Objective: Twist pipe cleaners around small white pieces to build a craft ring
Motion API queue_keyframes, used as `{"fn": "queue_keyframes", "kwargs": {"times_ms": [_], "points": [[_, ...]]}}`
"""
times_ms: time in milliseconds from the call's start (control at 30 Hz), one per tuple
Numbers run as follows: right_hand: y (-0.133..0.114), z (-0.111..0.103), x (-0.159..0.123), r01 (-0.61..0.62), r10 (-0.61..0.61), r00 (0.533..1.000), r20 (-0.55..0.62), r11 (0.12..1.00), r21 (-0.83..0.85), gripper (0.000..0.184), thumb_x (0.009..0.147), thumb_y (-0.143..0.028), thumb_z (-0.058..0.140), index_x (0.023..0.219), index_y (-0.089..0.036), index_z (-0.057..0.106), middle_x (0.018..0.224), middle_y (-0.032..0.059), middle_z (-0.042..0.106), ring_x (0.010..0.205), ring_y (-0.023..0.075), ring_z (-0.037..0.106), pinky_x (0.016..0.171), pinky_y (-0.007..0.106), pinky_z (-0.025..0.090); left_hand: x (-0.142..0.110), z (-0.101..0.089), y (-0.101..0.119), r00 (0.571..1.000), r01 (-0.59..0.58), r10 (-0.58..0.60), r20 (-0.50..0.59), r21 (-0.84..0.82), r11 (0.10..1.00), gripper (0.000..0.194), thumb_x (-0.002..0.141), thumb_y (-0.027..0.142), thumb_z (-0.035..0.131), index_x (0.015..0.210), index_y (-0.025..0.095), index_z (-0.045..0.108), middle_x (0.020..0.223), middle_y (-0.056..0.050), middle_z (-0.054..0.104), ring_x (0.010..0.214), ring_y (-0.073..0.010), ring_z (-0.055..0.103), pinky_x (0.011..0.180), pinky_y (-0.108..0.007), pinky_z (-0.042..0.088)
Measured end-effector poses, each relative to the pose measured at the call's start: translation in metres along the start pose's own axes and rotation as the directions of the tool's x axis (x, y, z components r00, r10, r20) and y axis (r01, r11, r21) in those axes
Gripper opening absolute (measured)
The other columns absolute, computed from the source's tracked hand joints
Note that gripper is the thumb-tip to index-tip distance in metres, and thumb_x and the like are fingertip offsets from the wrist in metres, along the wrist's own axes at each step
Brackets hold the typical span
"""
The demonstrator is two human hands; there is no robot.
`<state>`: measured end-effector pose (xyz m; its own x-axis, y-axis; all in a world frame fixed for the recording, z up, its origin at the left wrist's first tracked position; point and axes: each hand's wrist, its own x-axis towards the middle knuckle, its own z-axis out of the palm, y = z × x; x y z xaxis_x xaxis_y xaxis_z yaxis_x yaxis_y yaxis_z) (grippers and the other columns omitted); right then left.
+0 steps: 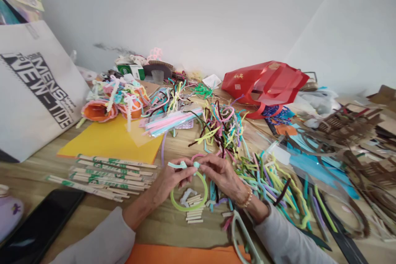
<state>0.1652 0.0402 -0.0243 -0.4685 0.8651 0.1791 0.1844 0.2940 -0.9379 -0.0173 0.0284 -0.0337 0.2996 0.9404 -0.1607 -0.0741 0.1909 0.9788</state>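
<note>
Both hands meet over the middle of the table. My left hand (173, 179) is closed, thumb and fingers pinching a pale mint pipe cleaner (177, 166) whose end sticks out to the left. My right hand (223, 176) pinches a mint piece (196, 165) close beside it; whether the two are one strip is hidden by the fingers. A yellow-green pipe cleaner ring (175, 205) hangs below the fingertips. Through and under the ring lie short cut wooden sticks (194, 216) and a bent grey pipe cleaner (185, 196).
Loose pipe cleaners (266, 185) spread at the right. Wrapped chopsticks (105, 177), yellow sheets (114, 140) and a phone (41, 222) lie left. Pale scissor handles (244, 235) lie near my right wrist. A red bag (262, 82) and white bag (37, 90) stand behind.
</note>
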Motion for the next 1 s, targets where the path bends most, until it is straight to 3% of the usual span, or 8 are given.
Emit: {"fn": "queue_keyframes", "kwargs": {"times_ms": [133, 200, 333, 467, 567, 700, 800, 1000], "points": [[-0.002, 0.000, 0.000, -0.130, 0.122, 0.990, 0.065, 0.980, 0.149, 0.031, 0.083, -0.045, 0.058, 0.097, -0.019, 0.064, 0.107, 0.0064, 0.059, 0.073, 0.0128, 0.057, 0.052, 0.020, 0.046, 0.000, 0.000, 0.002, 1.000, -0.002, 0.002, -0.006, 0.035, 0.999, 0.025, 0.069, 0.037, 0.069, 0.072, 0.014, 0.062, 0.049, 0.004, 0.055, 0.042, -0.0076, 0.044, 0.041, -0.018, 0.033], [0.000, -0.001, 0.001, -0.172, 0.160, 0.985, 0.069, 0.958, 0.229, 0.032, 0.081, -0.046, 0.060, 0.096, -0.018, 0.064, 0.104, 0.0058, 0.060, 0.063, 0.0092, 0.055, 0.047, 0.018, 0.045, 0.000, -0.002, 0.001, 1.000, -0.006, 0.006, 0.005, 0.026, 1.000, 0.024, 0.069, 0.037, 0.069, 0.072, 0.014, 0.063, 0.050, 0.003, 0.056, 0.042, -0.0079, 0.045, 0.040, -0.019, 0.032], [0.008, -0.004, 0.003, -0.199, 0.184, 0.980, 0.077, 0.920, 0.338, 0.028, 0.079, -0.042, 0.063, 0.088, -0.016, 0.064, 0.095, 0.0042, 0.063, 0.053, 0.0056, 0.053, 0.046, 0.017, 0.046, 0.001, -0.003, 0.000, 1.000, -0.001, 0.001, 0.010, 0.009, 1.000, 0.023, 0.071, 0.036, 0.067, 0.073, 0.013, 0.063, 0.052, 0.002, 0.057, 0.043, -0.0078, 0.046, 0.042, -0.019, 0.034], [0.014, -0.006, 0.003, -0.215, 0.178, 0.976, 0.129, 0.892, 0.397, 0.026, 0.083, -0.041, 0.059, 0.087, -0.016, 0.066, 0.106, 0.0057, 0.060, 0.059, 0.0068, 0.056, 0.048, 0.017, 0.047, 0.000, -0.003, -0.001, 1.000, 0.001, -0.001, 0.011, -0.009, 1.000, 0.023, 0.071, 0.036, 0.068, 0.073, 0.013, 0.064, 0.051, 0.002, 0.056, 0.043, -0.0075, 0.046, 0.043, -0.018, 0.036], [0.012, -0.006, 0.002, -0.216, 0.183, 0.975, 0.123, 0.907, 0.363, 0.028, 0.083, -0.042, 0.059, 0.087, -0.016, 0.068, 0.098, 0.0055, 0.062, 0.063, 0.0086, 0.056, 0.050, 0.018, 0.046, 0.000, -0.002, -0.001, 1.000, -0.007, 0.007, 0.012, -0.009, 1.000, 0.023, 0.071, 0.035, 0.068, 0.070, 0.013, 0.062, 0.051, 0.002, 0.055, 0.043, -0.0071, 0.045, 0.042, -0.018, 0.035], [0.006, -0.007, 0.003, -0.240, 0.203, 0.968, 0.150, 0.924, 0.299, 0.029, 0.077, -0.041, 0.066, 0.090, -0.016, 0.069, 0.075, 0.0012, 0.060, 0.052, 0.0069, 0.049, 0.046, 0.018, 0.043, 0.001, -0.003, -0.001, 1.000, -0.012, 0.012, 0.020, -0.006, 1.000, 0.023, 0.072, 0.035, 0.068, 0.072, 0.012, 0.062, 0.052, 0.002, 0.056, 0.043, -0.0078, 0.046, 0.042, -0.018, 0.036], [0.006, -0.007, 0.004, -0.221, 0.177, 0.969, 0.170, 0.931, 0.292, 0.029, 0.077, -0.040, 0.067, 0.091, -0.015, 0.069, 0.076, 0.0009, 0.060, 0.049, 0.0052, 0.046, 0.044, 0.017, 0.041, 0.003, -0.004, -0.005, 0.999, -0.016, 0.018, 0.026, -0.057, 0.998, 0.021, 0.073, 0.032, 0.067, 0.079, 0.012, 0.062, 0.055, 0.001, 0.059, 0.045, -0.0083, 0.048, 0.043, -0.019, 0.038], [0.015, -0.009, 0.005, -0.156, 0.143, 0.988, 0.064, 0.938, 0.308, 0.026, 0.080, -0.040, 0.064, 0.090, -0.016, 0.064, 0.072, -0.0007, 0.058, 0.058, 0.0084, 0.050, 0.051, 0.019, 0.044, 0.006, -0.006, -0.011, 0.998, -0.051, 0.056, 0.014, -0.231, 0.972, 0.018, 0.075, 0.025, 0.064, 0.086, 0.011, 0.061, 0.067, -0.003, 0.064, 0.052, -0.0107, 0.054, 0.048, -0.021, 0.043]]}}
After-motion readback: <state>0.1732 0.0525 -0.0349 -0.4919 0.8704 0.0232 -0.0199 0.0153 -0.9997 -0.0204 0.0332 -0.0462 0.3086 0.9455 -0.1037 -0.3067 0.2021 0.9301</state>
